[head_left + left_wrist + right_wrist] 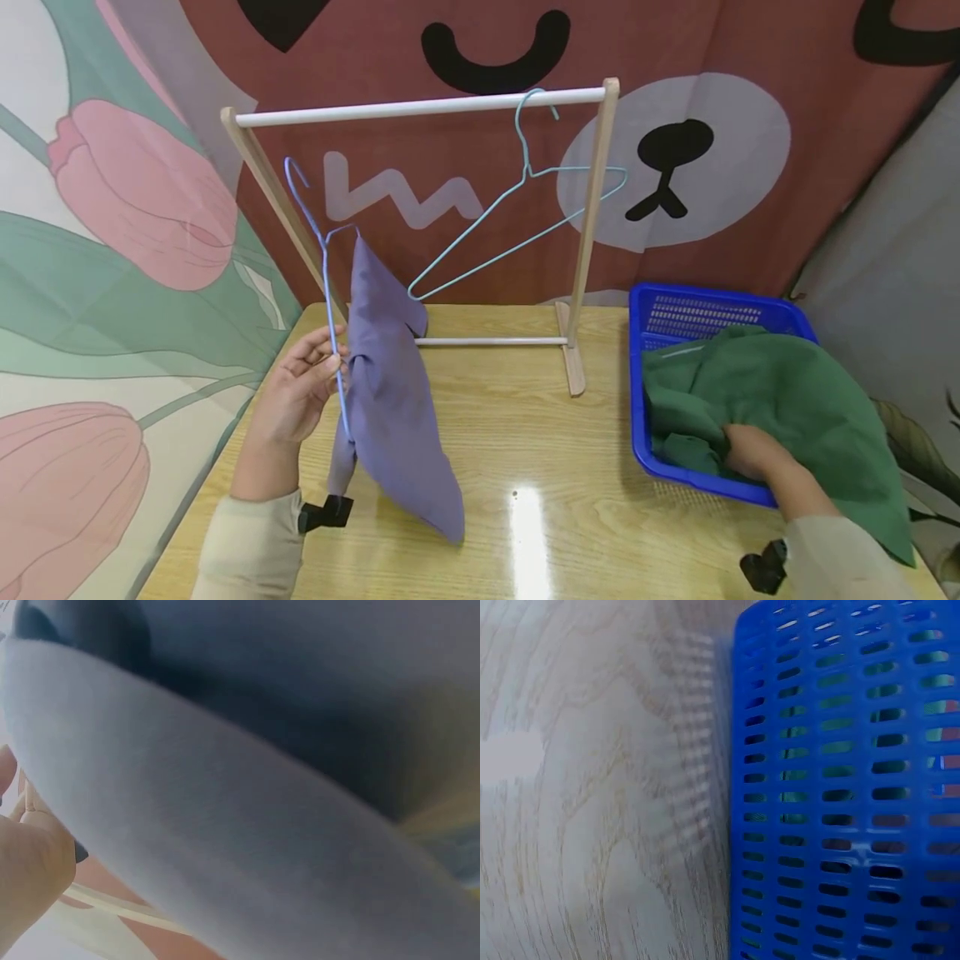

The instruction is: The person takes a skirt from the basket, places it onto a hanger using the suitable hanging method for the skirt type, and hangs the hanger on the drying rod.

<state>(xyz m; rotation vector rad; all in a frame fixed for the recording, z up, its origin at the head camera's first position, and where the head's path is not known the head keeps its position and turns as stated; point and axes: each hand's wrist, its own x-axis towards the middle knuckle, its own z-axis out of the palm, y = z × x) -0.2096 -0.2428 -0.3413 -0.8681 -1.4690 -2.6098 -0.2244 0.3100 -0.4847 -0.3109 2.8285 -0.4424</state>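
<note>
My left hand (296,387) pinches the side of a lilac-blue clothes hanger (327,283) between thumb and fingers. A purple garment (393,400) hangs from that hanger, its lower end just over the table. In the left wrist view the cloth (225,810) fills most of the picture, and part of the hand (34,862) shows at the left edge. My right hand (757,454) reaches into a blue basket (640,400) and grips a green garment (810,392); its fingertips are hidden in the folds. That garment spills over the basket's right side.
A rack with wooden posts (592,225) and a white top bar (420,108) stands at the back of the wood-grain table (495,425). From its bar hangs a bare light-blue hanger (480,221), near the right post. Printed cloth (450,50) covers the wall behind.
</note>
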